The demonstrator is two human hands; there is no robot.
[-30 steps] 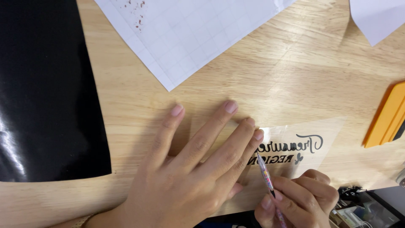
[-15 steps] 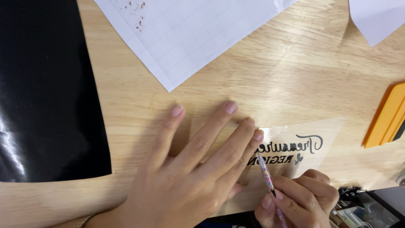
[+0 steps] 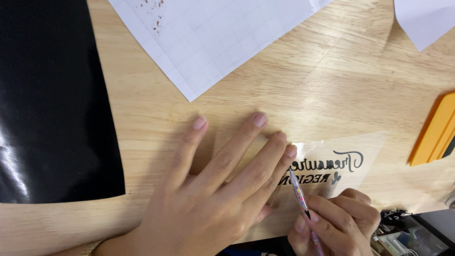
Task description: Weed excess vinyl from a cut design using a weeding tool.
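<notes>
A view from above onto a pale wooden bench (image 3: 294, 90). The left hand (image 3: 213, 199) lies flat with fingers spread, grasping nothing, its fingertips pressing the left end of a clear film (image 3: 332, 175) against the wood. The film lies near the lower right of the view and carries black lettering, upside down from this angle; part of it is hidden under the fingers.

The right hand (image 3: 336, 223) sits at the bottom edge, just right of the left hand. Its grip is clenched around a thin tool (image 3: 298, 194) — pen-shaped, with a speckled, many-coloured barrel. The tool's point rests on the film at the lettering, right beside the left hand's outermost fingertip.

A glossy black sheet (image 3: 52, 104) covers the bench's left side, well apart from the hands. A white gridded sheet (image 3: 213, 38) lies across the top — it bears a few small red flecks. A corner of another white sheet (image 3: 422, 19) shows at the upper right. An orange scraper (image 3: 436, 132) lies at the right edge, near the film but not touching it. Dark clutter at the bottom right corner is too cropped to tell.
</notes>
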